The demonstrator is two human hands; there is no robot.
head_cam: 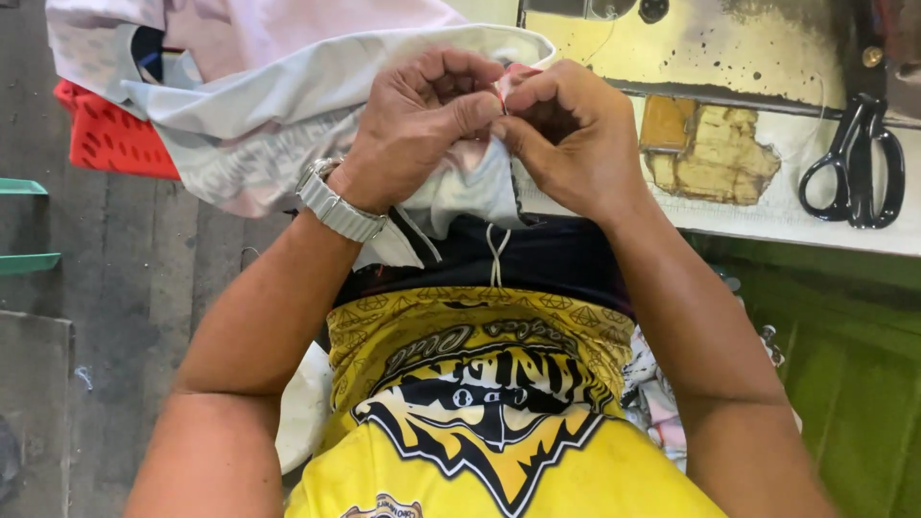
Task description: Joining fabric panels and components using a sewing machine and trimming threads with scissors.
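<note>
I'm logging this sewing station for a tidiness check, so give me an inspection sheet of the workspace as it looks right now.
Surface: worn yellow table top, paint flaked, a patch of bare wood showing.
Job's things: pale grey-white garment, bunched, pinched at one spot between both hands.
Clutter: black scissors lying on the table; red perforated basket under the cloth.
Grippers: left hand and right hand meet fingertip to fingertip on the fabric; a metal wristwatch on the left wrist.
Cables: nothing seen.
Surroundings: grey floor at left, green cloth at right.
</note>
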